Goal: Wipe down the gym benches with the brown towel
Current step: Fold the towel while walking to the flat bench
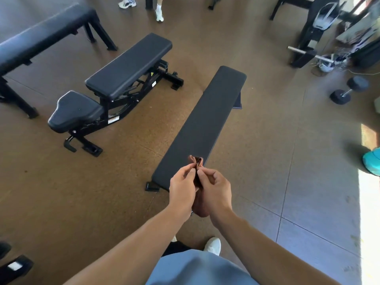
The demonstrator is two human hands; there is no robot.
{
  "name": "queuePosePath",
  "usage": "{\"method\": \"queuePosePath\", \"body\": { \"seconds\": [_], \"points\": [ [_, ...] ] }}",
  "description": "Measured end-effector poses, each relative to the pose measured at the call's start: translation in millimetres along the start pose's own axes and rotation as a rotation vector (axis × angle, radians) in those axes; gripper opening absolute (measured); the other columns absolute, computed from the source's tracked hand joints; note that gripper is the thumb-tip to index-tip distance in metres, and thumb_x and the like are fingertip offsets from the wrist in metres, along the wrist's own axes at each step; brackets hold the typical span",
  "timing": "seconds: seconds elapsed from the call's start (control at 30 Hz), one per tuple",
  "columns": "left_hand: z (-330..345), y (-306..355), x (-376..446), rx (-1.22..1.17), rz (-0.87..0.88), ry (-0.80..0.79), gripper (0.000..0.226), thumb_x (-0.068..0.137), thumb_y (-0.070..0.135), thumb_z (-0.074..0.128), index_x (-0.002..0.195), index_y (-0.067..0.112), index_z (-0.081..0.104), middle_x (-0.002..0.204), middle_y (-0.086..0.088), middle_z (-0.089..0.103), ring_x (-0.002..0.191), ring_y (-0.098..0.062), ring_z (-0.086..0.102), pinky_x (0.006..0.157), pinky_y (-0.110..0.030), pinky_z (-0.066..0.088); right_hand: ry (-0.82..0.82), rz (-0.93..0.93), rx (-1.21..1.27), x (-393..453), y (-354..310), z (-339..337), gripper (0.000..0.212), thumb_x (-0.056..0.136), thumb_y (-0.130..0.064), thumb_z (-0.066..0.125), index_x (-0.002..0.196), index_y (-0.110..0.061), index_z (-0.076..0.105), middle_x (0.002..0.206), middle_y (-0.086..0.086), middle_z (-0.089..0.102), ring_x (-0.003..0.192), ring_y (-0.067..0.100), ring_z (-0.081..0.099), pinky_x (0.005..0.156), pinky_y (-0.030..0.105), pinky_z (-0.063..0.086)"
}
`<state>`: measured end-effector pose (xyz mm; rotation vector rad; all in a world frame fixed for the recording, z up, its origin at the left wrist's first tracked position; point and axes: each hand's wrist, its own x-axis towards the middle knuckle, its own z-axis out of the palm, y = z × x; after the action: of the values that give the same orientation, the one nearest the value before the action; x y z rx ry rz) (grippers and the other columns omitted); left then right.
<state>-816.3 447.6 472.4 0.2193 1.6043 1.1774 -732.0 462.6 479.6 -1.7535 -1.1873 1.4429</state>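
Note:
A long flat black bench (205, 120) runs away from me in the middle of the floor. Over its near end I hold the brown towel (197, 161) bunched up between both hands. My left hand (182, 188) pinches the towel's top from the left and my right hand (214, 188) pinches it from the right. The rest of the towel hangs down between my wrists, partly hidden. An adjustable black bench (127, 64) with a separate seat pad stands to the left. A third black bench (39, 36) stands at the far left.
A dumbbell (348, 89) lies on the floor at the right, with black gym equipment (308, 38) and a barbell end behind it. A person's feet in white shoes (159, 15) stand at the top. A teal object (372, 161) sits at the right edge.

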Motion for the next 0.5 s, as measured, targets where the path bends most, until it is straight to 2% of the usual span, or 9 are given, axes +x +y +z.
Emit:
{"method": "queuePosePath", "body": {
  "seconds": [0.07, 0.13, 0.23, 0.3, 0.33, 0.4, 0.5],
  "points": [
    [-3, 2, 0, 0.027, 0.027, -0.039, 0.024, 0.104, 0.029, 0.053, 0.114, 0.036, 0.073, 0.109, 0.011, 0.075, 0.110, -0.012, 0.069, 0.104, -0.043, 0.053, -0.066, -0.001, 0.041, -5, 1, 5, 0.020, 0.103, -0.031, 0.066, 0.109, -0.044, 0.079, 0.105, -0.020, 0.078, 0.094, 0.006, 0.076, 0.083, 0.039, 0.066],
    [-9, 4, 2, 0.079, 0.063, -0.083, 0.025, 0.102, 0.036, 0.058, 0.124, 0.036, 0.068, 0.114, 0.013, 0.073, 0.113, -0.009, 0.067, 0.101, -0.037, 0.054, -0.161, -0.011, 0.073, -10, 0, 8, 0.028, 0.109, -0.030, 0.056, 0.123, -0.047, 0.074, 0.115, -0.014, 0.078, 0.099, 0.011, 0.077, 0.084, 0.042, 0.066],
    [-25, 13, 7, 0.160, 0.132, -0.140, 0.036, 0.094, 0.031, 0.070, 0.129, 0.037, 0.064, 0.111, 0.019, 0.073, 0.104, 0.004, 0.067, 0.078, -0.015, 0.055, -0.304, -0.019, 0.128, -10, -8, 3, 0.040, 0.112, -0.013, 0.044, 0.134, -0.036, 0.068, 0.115, -0.008, 0.079, 0.105, 0.010, 0.075, 0.082, 0.027, 0.062],
    [-37, 18, 13, 0.260, 0.193, -0.145, 0.038, 0.095, 0.019, 0.069, 0.129, 0.035, 0.064, 0.107, 0.020, 0.074, 0.100, 0.007, 0.068, 0.081, -0.017, 0.057, -0.358, -0.005, 0.189, -3, -11, -3, 0.054, 0.108, 0.006, 0.038, 0.140, -0.032, 0.060, 0.117, -0.018, 0.077, 0.109, 0.001, 0.072, 0.082, 0.019, 0.059],
    [-43, 21, 16, 0.290, 0.215, -0.146, 0.038, 0.097, 0.013, 0.066, 0.130, 0.032, 0.065, 0.105, 0.018, 0.075, 0.098, 0.007, 0.069, 0.081, -0.018, 0.058, -0.371, 0.002, 0.203, 1, -12, -6, 0.059, 0.107, 0.010, 0.036, 0.143, -0.032, 0.056, 0.118, -0.021, 0.076, 0.113, -0.002, 0.070, 0.085, 0.019, 0.058],
    [-54, 28, 23, 0.324, 0.235, -0.156, 0.041, 0.100, 0.008, 0.060, 0.135, 0.029, 0.061, 0.104, 0.013, 0.076, 0.093, 0.005, 0.071, 0.072, -0.013, 0.056, -0.333, -0.075, 0.059, 9, -14, -10, 0.052, 0.108, 0.003, 0.043, 0.139, -0.036, 0.057, 0.121, -0.020, 0.074, 0.116, -0.002, 0.068, 0.093, 0.023, 0.057],
    [-66, 37, 32, 0.362, 0.270, -0.202, 0.043, 0.104, 0.008, 0.051, 0.140, 0.033, 0.053, 0.109, 0.005, 0.075, 0.095, -0.002, 0.072, 0.075, -0.017, 0.058, -0.158, -0.364, -0.465, 31, -16, -14, 0.030, 0.102, -0.016, 0.064, 0.119, -0.040, 0.067, 0.115, -0.024, 0.065, 0.111, 0.000, 0.061, 0.096, 0.020, 0.049]
  ]
}}
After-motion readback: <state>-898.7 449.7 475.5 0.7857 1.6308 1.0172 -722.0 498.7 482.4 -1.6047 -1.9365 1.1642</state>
